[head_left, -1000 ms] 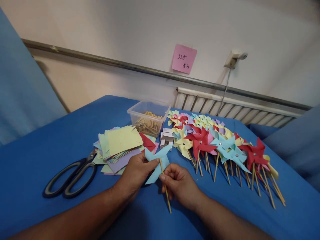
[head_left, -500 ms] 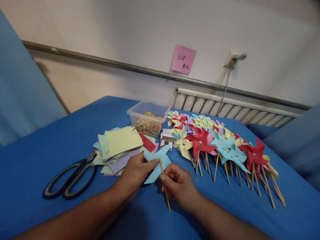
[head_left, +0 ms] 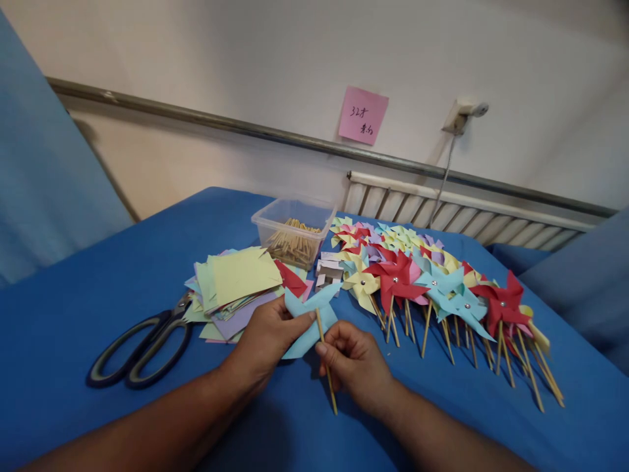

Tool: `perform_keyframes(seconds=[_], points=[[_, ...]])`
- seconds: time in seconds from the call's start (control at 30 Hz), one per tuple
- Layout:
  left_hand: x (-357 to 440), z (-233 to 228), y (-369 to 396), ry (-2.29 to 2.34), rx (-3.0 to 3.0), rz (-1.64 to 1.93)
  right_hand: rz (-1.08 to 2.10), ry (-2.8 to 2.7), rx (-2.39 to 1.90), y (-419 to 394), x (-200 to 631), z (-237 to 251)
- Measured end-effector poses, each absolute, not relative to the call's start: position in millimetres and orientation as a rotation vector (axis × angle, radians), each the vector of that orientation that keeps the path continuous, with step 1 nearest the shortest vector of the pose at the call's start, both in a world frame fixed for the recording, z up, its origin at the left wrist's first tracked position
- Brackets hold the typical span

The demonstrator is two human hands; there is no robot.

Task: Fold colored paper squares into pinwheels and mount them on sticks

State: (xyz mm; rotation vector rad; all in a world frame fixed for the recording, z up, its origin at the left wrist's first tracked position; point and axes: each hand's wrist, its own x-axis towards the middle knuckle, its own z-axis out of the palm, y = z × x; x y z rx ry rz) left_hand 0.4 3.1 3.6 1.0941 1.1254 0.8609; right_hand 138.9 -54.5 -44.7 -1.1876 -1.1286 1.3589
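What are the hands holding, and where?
Left hand pinches the light blue pinwheel at its center; right hand grips its wooden stick near the top.

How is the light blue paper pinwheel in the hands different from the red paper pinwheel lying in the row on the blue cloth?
The light blue paper pinwheel is held up between the left hand and the right hand; the red paper pinwheel lies on the blue cloth, untouched. The red one shows a silver pin at its centre; on the blue one no pin is visible. They differ in colour. Both are folded paper on a thin wooden stick.
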Motion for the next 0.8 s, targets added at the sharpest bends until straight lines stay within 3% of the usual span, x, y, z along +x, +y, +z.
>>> perform_keyframes(seconds=[0.8], points=[[-0.4, 3.1, 3.0, 1.164, 1.157, 0.862, 1.336, -1.117, -1.226, -54.8, 138.3, -44.5]])
